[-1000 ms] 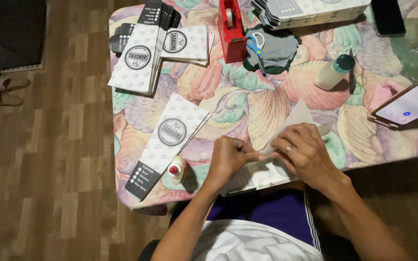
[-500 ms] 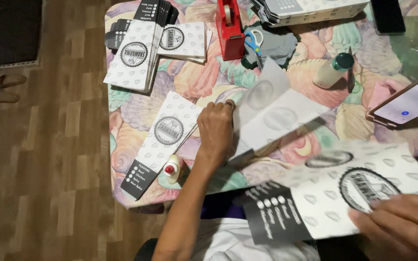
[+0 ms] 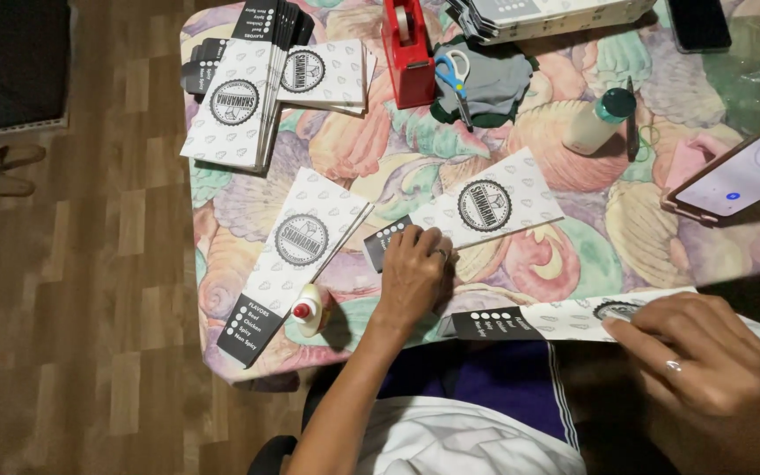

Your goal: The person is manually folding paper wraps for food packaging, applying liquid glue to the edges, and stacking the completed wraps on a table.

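Left hand (image 3: 415,274) is flat on the counter (image 3: 380,176), palm down, fingers spread over the black end of a printed paper sleeve (image 3: 472,214) and pinning it, not gripping it. That sleeve lies slantwise in the middle of the flowered cloth, its round emblem clear of the fingers, up and to the right.

Right hand (image 3: 701,374) is low at the near edge, thumb and fingers pinched on a second flat sleeve (image 3: 565,318). This one hangs out past the counter edge over the lap, black end pointing left, its far end running out of view.

Both pieces look like thin card: light, flat, springy, likely to crease if squeezed mid-panel, and slick enough to slide on the cloth. Edges or the folded side seem the safest place to take hold.

A small glue bottle with a red cap (image 3: 308,310) stands just left of the left wrist, touching another sleeve (image 3: 296,251). Further back: a stack of sleeves (image 3: 244,97), a red tape dispenser (image 3: 405,44), scissors (image 3: 452,75).
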